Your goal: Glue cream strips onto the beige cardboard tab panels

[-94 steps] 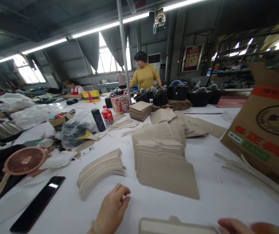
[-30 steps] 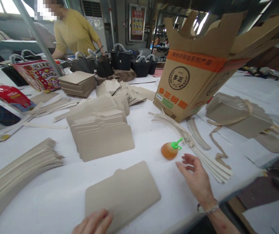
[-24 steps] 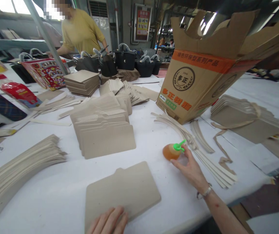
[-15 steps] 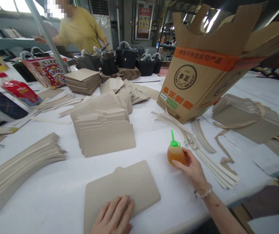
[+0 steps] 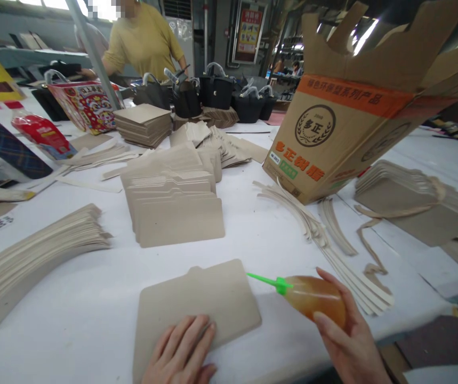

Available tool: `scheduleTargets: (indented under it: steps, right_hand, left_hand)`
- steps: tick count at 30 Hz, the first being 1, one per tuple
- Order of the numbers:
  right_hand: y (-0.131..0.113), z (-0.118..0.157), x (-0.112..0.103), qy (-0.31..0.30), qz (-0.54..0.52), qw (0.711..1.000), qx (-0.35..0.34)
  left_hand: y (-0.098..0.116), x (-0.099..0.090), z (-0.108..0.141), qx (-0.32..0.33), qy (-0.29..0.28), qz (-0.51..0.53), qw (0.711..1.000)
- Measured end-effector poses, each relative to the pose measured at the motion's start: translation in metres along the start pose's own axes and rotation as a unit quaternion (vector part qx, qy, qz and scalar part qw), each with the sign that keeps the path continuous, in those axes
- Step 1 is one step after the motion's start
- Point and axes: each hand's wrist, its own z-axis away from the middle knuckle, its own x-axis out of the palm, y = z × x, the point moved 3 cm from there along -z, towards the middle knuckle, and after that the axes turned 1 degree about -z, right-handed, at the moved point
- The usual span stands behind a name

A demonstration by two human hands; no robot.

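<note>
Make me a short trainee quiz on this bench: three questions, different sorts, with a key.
1. What colour is the nozzle on the bottle in the right hand?
A) red B) green C) blue
2. True or false: the left hand rests on a flat board.
3. Fill in: in the picture, the printed carton stands to the ____ of the fanned boards.

Key: 1 B; 2 true; 3 right.
</note>
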Motion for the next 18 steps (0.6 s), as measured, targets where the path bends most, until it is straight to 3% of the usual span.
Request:
scheduleTargets:
  steps: [4,8,18]
  right_hand:
    - [-0.003,0.010,0.003,-0.093,0.143,0.980,-0.106]
    - [-0.009,0.016,0.009,-0.127,0.220,0.942,-0.219]
    - [-0.015,0.017,0.024,-0.135,0.272,0.920,-0.247]
  left_hand:
    - [0.001,0.003,0.003,-0.008,0.002,0.008,1.000]
    - [0.001,0.003,0.004,-0.014,0.003,0.015,1.000]
    - [0.000,0.006,0.007,-0.014,0.013,0.026,0.999]
